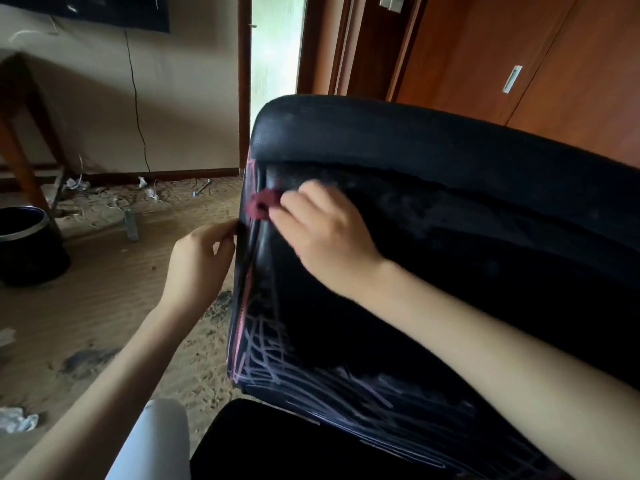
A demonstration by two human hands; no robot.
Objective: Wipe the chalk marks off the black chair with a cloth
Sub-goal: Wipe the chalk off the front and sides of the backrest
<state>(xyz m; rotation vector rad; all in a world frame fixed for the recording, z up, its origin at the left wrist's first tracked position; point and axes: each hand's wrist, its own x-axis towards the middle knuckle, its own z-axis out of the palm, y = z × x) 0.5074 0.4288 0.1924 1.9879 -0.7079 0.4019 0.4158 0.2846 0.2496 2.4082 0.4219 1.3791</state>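
Note:
The black chair (pixel 450 209) fills the right half of the head view, its padded back tilted toward me. Pink and white chalk marks (pixel 277 355) run down its left edge and crisscross the lower part. My right hand (pixel 322 233) grips a small dark red cloth (pixel 261 204) and presses it against the chair near the upper left corner. My left hand (pixel 201 261) pinches the chair's left edge between thumb and fingers. The upper part of the chair back looks smeared and mostly free of lines.
A black waste bin (pixel 27 244) stands at the left on the dusty tan floor (pixel 114 292), with scattered litter and wires beyond it. A wooden table leg (pixel 20 161) rises at far left. Wooden doors (pixel 519 64) stand behind the chair.

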